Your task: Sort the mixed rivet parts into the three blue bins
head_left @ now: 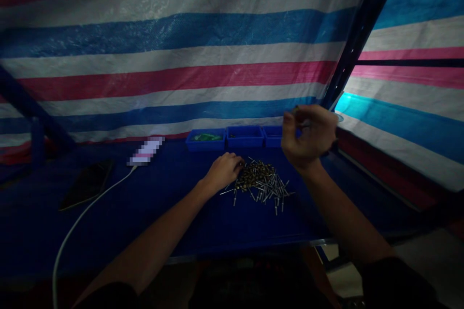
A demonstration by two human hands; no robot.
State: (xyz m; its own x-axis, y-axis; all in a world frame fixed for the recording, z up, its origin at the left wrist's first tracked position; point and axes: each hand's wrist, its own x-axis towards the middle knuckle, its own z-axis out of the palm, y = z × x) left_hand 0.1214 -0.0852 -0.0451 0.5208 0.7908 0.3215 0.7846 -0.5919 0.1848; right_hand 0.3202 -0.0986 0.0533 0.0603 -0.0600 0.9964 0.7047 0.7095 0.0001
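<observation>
A pile of small metal pins (263, 181), silver shanks at the near right and brass-coloured heads mostly at the far left, lies on the dark blue tabletop (224, 224). At the pile's left edge rests my left hand (225, 170), its fingers curled down and touching the table or the nearest pieces; what they hold, if anything, is hidden. My right hand (311, 133) is raised above the right side of the table, thumb and fingers bent together in a pinch. Something small may be between them, but dimness and blur hide it.
Behind the pile stand three blue bins: the left bin (206, 147) with green material, the middle bin (245, 144) and the right bin (271, 144). A lit phone (147, 150) on a white cable (87, 210) and a dark tablet-like slab (87, 183) lie left. Striped sheeting (181, 75) hangs behind.
</observation>
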